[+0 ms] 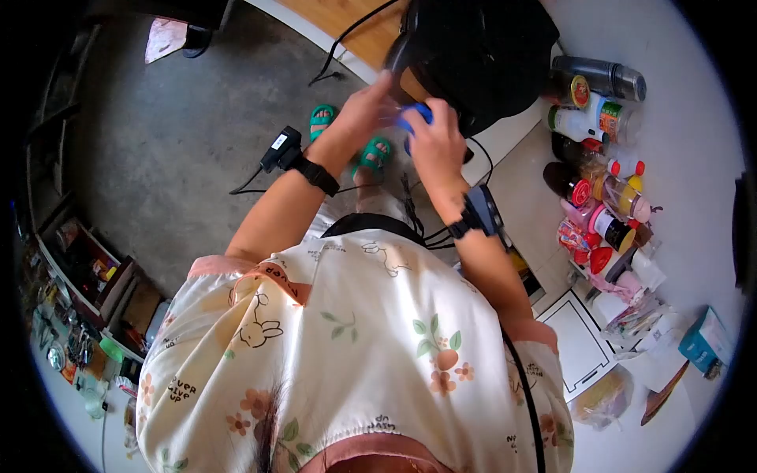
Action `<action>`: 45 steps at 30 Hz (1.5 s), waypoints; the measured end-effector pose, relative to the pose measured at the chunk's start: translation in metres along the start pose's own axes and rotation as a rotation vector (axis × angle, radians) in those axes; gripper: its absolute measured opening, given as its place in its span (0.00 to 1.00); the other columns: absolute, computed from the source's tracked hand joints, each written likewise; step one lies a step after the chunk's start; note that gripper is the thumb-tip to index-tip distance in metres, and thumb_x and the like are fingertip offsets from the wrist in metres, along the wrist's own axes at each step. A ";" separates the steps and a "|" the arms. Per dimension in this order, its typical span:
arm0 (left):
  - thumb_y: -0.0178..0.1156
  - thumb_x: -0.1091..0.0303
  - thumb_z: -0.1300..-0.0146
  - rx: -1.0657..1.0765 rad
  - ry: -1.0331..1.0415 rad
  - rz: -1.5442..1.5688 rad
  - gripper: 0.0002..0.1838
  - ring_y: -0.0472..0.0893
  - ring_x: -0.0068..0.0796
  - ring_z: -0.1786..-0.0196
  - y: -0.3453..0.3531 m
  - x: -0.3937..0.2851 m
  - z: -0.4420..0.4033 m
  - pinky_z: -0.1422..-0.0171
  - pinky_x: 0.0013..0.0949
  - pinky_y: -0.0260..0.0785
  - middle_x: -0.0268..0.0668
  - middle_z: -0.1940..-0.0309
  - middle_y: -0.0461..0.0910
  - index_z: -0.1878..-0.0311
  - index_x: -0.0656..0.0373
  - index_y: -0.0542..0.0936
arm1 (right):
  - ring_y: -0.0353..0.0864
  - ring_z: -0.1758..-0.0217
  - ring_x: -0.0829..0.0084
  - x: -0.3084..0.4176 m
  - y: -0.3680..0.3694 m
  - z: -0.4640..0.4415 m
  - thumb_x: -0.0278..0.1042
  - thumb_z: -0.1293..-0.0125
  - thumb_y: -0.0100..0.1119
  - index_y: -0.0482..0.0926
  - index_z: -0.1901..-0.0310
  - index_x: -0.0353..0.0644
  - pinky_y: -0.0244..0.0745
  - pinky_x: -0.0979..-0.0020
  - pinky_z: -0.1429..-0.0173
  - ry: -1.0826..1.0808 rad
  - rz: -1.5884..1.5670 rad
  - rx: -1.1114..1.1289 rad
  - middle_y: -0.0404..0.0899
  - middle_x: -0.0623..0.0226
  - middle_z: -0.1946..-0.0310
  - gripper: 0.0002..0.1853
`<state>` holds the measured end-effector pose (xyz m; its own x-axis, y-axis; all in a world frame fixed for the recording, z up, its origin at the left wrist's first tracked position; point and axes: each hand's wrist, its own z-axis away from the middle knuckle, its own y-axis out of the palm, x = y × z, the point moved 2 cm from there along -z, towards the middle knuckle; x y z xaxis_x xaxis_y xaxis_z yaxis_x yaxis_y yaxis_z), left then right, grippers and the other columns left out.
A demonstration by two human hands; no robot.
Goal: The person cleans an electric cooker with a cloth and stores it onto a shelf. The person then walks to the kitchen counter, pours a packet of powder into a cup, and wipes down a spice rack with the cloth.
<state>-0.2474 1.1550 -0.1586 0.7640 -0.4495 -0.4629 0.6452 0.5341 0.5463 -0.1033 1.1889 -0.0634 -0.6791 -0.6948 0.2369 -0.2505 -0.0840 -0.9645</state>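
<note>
In the upper middle of the head view, my right hand [438, 142] has its fingers curled round a small blue object [415, 118] whose kind I cannot make out. Just left of it, my left hand [367, 110] is smeared by motion, close to the blue object. Its fingers are too blurred to show whether they grip anything. Beyond both hands lies a large, dark, rounded item [489, 63], too dark to identify, with a curved edge near my left fingertips.
Bottles and jars [603, 197] crowd the white counter on the right. Below them are plastic bags and a teal box [706, 340]. A black cable with a plug [337, 76] hangs over the concrete floor [205, 118]. Cluttered shelves [87, 260] stand at left.
</note>
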 end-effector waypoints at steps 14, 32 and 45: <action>0.64 0.40 0.31 -0.089 0.052 -0.160 0.33 0.84 0.34 0.61 0.000 -0.020 -0.001 0.49 0.37 0.81 0.38 0.61 0.80 0.43 0.64 0.74 | 0.80 0.48 0.54 0.015 -0.011 -0.017 0.37 0.40 0.71 0.81 0.43 0.50 0.81 0.57 0.50 0.176 -0.110 -0.087 0.76 0.60 0.51 0.22; 0.61 0.53 0.26 -0.026 0.035 -0.101 0.29 0.85 0.44 0.49 0.002 -0.012 -0.015 0.45 0.46 0.85 0.51 0.48 0.79 0.38 0.70 0.68 | 0.82 0.53 0.51 -0.054 -0.002 0.024 0.31 0.32 0.63 0.79 0.51 0.47 0.80 0.55 0.54 0.489 -0.128 -0.213 0.78 0.59 0.55 0.09; 0.63 0.55 0.27 -0.142 -0.063 0.030 0.29 0.84 0.54 0.51 0.021 -0.008 0.002 0.46 0.61 0.83 0.51 0.51 0.76 0.38 0.61 0.59 | 0.81 0.51 0.53 -0.038 -0.045 -0.009 0.29 0.43 0.68 0.82 0.49 0.49 0.83 0.57 0.58 0.083 0.068 0.069 0.74 0.60 0.55 0.18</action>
<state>-0.2404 1.1684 -0.1422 0.7846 -0.4733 -0.4004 0.6185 0.6422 0.4528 -0.0725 1.2255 -0.0277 -0.7484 -0.6394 0.1764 -0.1554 -0.0895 -0.9838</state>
